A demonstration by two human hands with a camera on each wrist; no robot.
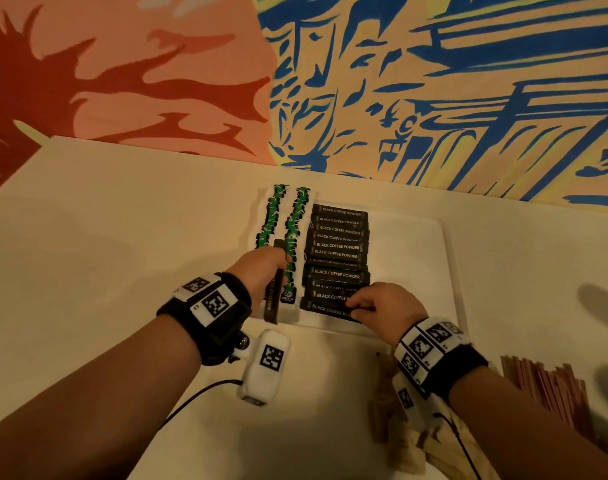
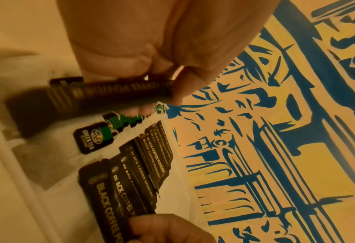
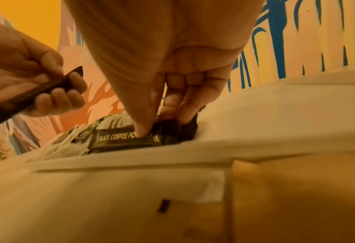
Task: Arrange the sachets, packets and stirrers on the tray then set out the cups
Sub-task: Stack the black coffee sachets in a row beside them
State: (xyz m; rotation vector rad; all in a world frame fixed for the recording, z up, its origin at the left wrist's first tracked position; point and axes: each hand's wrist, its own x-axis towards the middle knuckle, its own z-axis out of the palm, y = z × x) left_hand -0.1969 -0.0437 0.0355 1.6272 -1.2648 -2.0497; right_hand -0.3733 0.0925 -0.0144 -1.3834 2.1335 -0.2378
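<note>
A white tray on the table holds two rows of green tea bags and a column of black coffee powder sachets. My left hand grips a stack of black coffee sachets above the tray's near left part; they also show in the left wrist view and the right wrist view. My right hand pinches the nearest coffee sachet of the column between thumb and fingers, at the tray's front edge.
A bundle of red and white stirrers lies on the table at the near right. Brown wooden stirrers lie below my right wrist. A painted wall rises behind the table. The tray's right half is bare.
</note>
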